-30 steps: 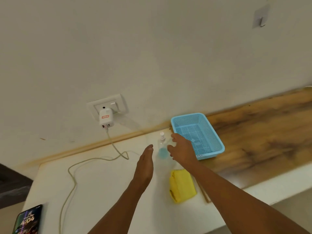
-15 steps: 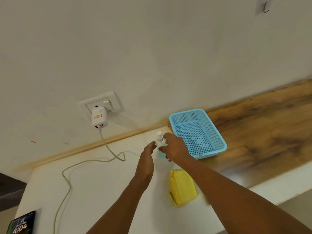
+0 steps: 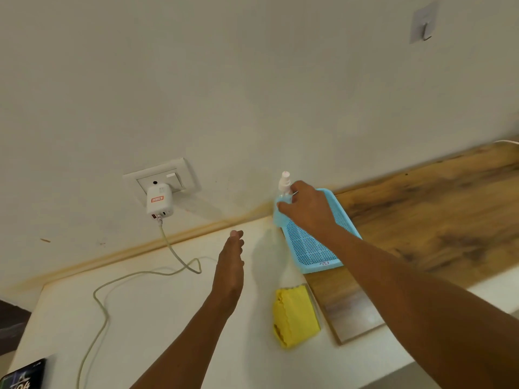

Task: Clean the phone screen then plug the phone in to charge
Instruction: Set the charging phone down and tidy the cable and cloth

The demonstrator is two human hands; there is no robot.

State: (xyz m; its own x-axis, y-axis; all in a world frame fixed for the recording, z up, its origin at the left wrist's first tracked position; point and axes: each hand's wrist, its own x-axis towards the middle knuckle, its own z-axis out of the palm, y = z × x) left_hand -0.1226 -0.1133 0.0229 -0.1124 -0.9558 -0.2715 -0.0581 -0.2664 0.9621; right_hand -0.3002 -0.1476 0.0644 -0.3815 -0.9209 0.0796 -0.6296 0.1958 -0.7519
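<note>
Curled round a small spray bottle [image 3: 284, 184], the right hand's fingers [image 3: 283, 204], thumb hidden behind; bottle lifted clear of the counter, upright, white nozzle above the knuckles, bluish liquid barely seen below them. Right hand [image 3: 307, 207] held over the near-wall end of a blue mesh basket [image 3: 314, 248], forearm stretched across the basket's right rim. Straight and held together, the left hand's fingers [image 3: 236, 238], gripping nothing, palm turned inward; left hand [image 3: 229, 265] poised above the white counter [image 3: 157, 318], well apart from the bottle.

Just below the basket, on the white surface, a folded yellow cloth [image 3: 295, 315], touching neither hand. To the right, under basket and forearm, a wooden board [image 3: 435, 220] running along the wall.

On the wall to the left, a socket plate [image 3: 179, 175] with a white charger [image 3: 159, 202] plugged in; from its underside a pale cable [image 3: 104, 310] dropped to the counter, looped once near the left hand, then trailed toward the bottom edge, its free end out of view. At the bottom left corner, flat on the counter, only partly in view, the phone [image 3: 25, 376], screen lit, well apart from both hands and from the cable's visible run. High on the wall at right, a small hook [image 3: 424, 23].
</note>
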